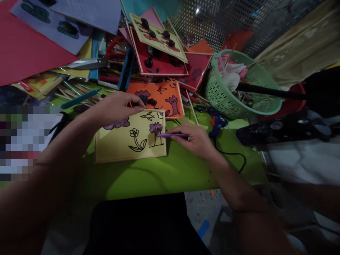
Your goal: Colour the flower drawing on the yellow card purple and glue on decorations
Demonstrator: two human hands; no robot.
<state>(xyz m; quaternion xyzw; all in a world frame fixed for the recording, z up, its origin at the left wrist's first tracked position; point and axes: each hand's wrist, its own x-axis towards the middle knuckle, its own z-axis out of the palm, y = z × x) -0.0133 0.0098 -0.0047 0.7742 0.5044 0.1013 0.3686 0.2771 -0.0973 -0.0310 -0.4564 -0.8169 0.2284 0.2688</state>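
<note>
A yellow drawing card (119, 145) with a thin stick frame lies on the green tabletop. It carries a black-outlined flower, a bird, a tree and a cloud; the cloud and treetop are purple. Bent over the card's top edge, my left hand (117, 108) has thumb and fingertips closed on the frame. My right hand (195, 138) pinches a purple marker (175, 135), its tip at the tree trunk. Just behind lies an orange drawing card (170, 95), partly covered, with purple-coloured shapes.
Red and yellow framed cards (160, 39) with black pieces on them are stacked behind. Scissors (89, 63), a teal pen (79, 99) and loose sticks lie at left. On the right are a green basket (244, 106), a blue glue gun (217, 120) and its black cord.
</note>
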